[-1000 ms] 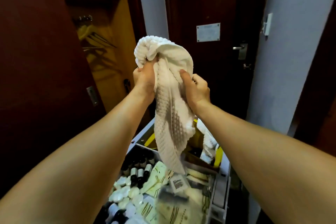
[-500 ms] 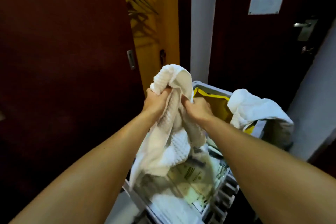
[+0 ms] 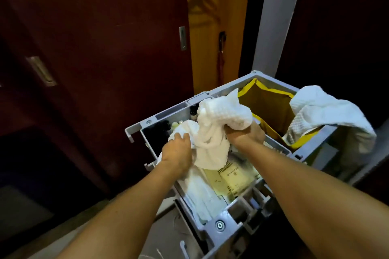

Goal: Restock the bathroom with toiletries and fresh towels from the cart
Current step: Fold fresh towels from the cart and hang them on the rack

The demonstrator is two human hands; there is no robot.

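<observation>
The grey cart (image 3: pixel 219 225) is the landmark: its open top tray holds small dark bottles (image 3: pixel 160 130) at the far-left corner, pale sachets (image 3: pixel 235 176) nearer, and its yellow bag (image 3: pixel 265 103) carries a draped white cloth (image 3: pixel 324 111). Over the tray, the left hand (image 3: pixel 177 151) and right hand (image 3: pixel 245 136) reach forward, fingers curled, gripping the bunched white towel (image 3: pixel 212 132), now lower than half a second ago.

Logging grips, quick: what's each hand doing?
Left hand: grips the white waffle towel.
Right hand: grips the same towel.
</observation>
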